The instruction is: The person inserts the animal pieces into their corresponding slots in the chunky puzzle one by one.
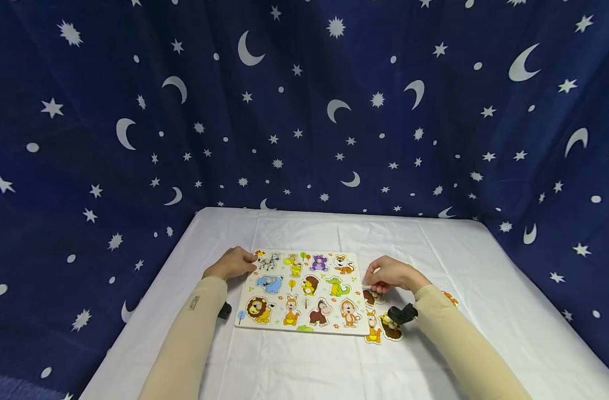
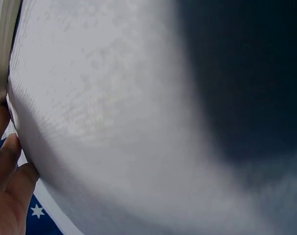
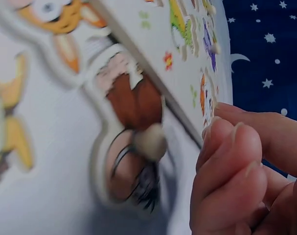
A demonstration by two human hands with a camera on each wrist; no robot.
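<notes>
A white wooden animal puzzle board (image 1: 305, 281) lies on the table, showing a zebra, giraffe, lion and several other animals. My left hand (image 1: 232, 263) grips its upper left edge; in the left wrist view the left fingers (image 2: 11, 166) press against the board's side. At the right edge, my right hand (image 1: 391, 272) has curled fingers at the board's rim and appears to pinch it; its thumb contact is hidden in the right wrist view. Below the right hand lie a gorilla piece (image 3: 133, 112) with a wooden knob, a kangaroo piece (image 1: 372, 328) and a hedgehog piece (image 1: 391, 332).
A white cloth covers the table (image 1: 294, 366). An orange piece (image 1: 451, 298) lies partly hidden beyond the right forearm. A dark blue curtain (image 1: 304, 111) with moons and stars hangs behind. A black wrist camera (image 1: 403, 314) hangs over the loose pieces.
</notes>
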